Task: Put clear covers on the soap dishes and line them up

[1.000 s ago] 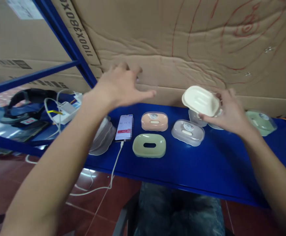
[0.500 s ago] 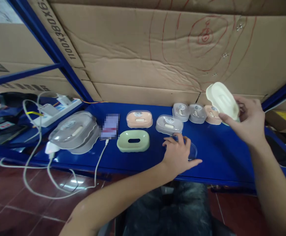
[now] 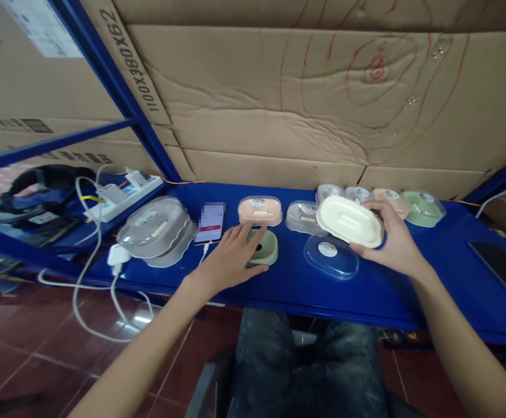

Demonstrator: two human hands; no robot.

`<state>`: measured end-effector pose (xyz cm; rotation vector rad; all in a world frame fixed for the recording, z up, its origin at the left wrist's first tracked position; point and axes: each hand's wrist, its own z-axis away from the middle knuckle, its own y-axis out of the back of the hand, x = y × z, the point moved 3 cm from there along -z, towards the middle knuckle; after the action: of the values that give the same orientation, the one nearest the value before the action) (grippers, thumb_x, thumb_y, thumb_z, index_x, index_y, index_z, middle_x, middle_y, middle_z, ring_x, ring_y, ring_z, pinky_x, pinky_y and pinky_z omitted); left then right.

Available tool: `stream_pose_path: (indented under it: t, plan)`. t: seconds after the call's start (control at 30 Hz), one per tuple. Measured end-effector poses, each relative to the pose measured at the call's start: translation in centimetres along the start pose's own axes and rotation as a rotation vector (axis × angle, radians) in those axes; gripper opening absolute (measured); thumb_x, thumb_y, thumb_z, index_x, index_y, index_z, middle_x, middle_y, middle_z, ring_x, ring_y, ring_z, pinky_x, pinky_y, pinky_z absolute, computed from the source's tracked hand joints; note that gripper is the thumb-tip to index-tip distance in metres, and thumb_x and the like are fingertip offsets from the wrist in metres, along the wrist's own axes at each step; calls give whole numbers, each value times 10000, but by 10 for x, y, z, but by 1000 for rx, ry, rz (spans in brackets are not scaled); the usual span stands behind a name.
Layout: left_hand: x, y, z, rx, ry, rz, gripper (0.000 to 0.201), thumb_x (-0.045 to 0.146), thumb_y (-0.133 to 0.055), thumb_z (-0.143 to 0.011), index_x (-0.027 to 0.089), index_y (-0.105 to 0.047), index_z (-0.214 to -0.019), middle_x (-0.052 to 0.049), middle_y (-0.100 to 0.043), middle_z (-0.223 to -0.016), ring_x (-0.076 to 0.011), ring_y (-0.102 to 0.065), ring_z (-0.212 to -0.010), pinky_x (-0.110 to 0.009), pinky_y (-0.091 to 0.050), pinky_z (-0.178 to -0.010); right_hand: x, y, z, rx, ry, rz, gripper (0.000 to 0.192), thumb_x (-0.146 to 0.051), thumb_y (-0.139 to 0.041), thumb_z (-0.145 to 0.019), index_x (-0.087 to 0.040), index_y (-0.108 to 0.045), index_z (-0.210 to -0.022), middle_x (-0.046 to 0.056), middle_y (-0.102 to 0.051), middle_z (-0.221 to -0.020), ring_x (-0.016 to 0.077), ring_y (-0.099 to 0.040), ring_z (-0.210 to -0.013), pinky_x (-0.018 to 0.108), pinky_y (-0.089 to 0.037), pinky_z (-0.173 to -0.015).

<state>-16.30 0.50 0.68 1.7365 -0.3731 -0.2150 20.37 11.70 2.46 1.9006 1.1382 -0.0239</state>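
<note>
Cardboard sheets (image 3: 279, 116) formed the backdrop behind a blue shelf (image 3: 409, 278), on which all positions below are given relative to the green soap-dish base (image 3: 265, 251). The left hand (image 3: 234, 259) lay directly on the near-left part of that base, fingers spread and loosely curved over its rim, not closed into a firm clasp; the base stood flat on the shelf with its long axis running left to right. To the right of the base, the right hand (image 3: 392, 244) held a cream soap-dish tray (image 3: 349, 220) pinched at its right end, lifted clear of the shelf and tilted, its long axis also roughly left to right. Below that tray and just right of the base rested a clear lid (image 3: 331, 256) with a round sticker, lying flat and untouched. Just behind the base stood a lidded peach soap dish (image 3: 259, 210); behind and to the right, a lidded grey soap dish (image 3: 302, 215), with a row of further lidded dishes (image 3: 403, 203) beyond it. Left of the base lay a phone (image 3: 210, 223) on a white cable, and further left a stack of clear lids (image 3: 155, 229). The left hand was thus much the nearer to the base, while the cream tray lay to the right, separated from it by a short gap above the shelf.
</note>
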Motion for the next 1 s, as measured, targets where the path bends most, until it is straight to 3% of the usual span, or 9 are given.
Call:
stream_pose_path:
  t: [0.1,0.17,0.33,0.4,0.5,0.63,0.8,0.9,1.0]
  plan:
    - [-15,-6,-1,-50,-12,14,822,529,-799,-998,191,-505,-1687,-257,-534,-1682,-502,-579,-1467,-703,-496,-1186,-11,-12,-2,-55,15,-54,875,-578,-950,-717,-280,-552,-1438,144,-707,-1351,426,-718,-1221,609,-616,-998]
    - [-15,0,-5,20,-32,83,817,560,-818,-976,201,-548,-1658,-235,-601,-1613,-485,-607,-1417,-701,-489,-1186,-19,-12,-5,-64,55,-73,854,-537,-941,-754,-292,-554,-1474,141,-708,-1389,430,-710,-1257,608,-615,-1019]
    - [-6,39,-36,466,-23,554,735,600,-758,-1020,258,-585,-1646,-167,-660,-1479,-350,-652,-1345,-523,-540,-1154,-35,-7,-17,-185,169,-228,738,-483,-818,-915,-293,-548,-1575,125,-697,-1474,395,-705,-1302,588,-577,-1111]
    - [7,51,-57,549,-80,724,715,621,-756,-1021,277,-611,-1630,-149,-665,-1490,-326,-659,-1331,-488,-538,-1151,-40,-9,-24,-224,184,-253,724,-462,-833,-910,-299,-561,-1561,120,-701,-1479,387,-708,-1299,575,-573,-1122]
    - [39,55,-88,401,-194,755,757,647,-838,-949,291,-662,-1593,-136,-667,-1489,-333,-669,-1321,-484,-541,-1151,-41,-14,-31,-195,144,-292,823,-460,-920,-832,-317,-521,-1536,114,-691,-1456,380,-707,-1283,548,-598,-1086]
    - [71,40,-110,204,-236,594,792,670,-835,-941,301,-641,-1616,-159,-616,-1536,-388,-643,-1363,-582,-508,-1209,-32,-19,-29,-149,86,-382,969,-508,-942,-804,-332,-413,-1596,131,-600,-1553,390,-645,-1388,548,-596,-1117]
    - [74,14,-115,105,-286,549,1055,640,-934,-849,279,-458,-1719,-185,-495,-1687,-425,-516,-1555,-624,-423,-1315,-19,-27,-22,-238,19,-457,960,-523,-955,-834,-339,-436,-1620,116,-603,-1570,376,-643,-1394,577,-533,-1202]
    - [70,3,-115,120,-287,533,958,393,-882,-914,286,-389,-1729,-190,-418,-1745,-402,-463,-1615,-613,-420,-1332,-15,-35,-21,-220,-41,-531,865,-521,-935,-871,-339,-475,-1580,104,-634,-1534,358,-665,-1344,542,-569,-1132]
    - [69,-3,-116,207,-269,525,889,238,-805,-901,306,-408,-1694,-174,-448,-1712,-396,-494,-1588,-611,-473,-1292,-15,-42,-20,-164,-99,-601,854,-552,-934,-869,-330,-487,-1562,103,-655,-1487,346,-667,-1313,518,-583,-1089]
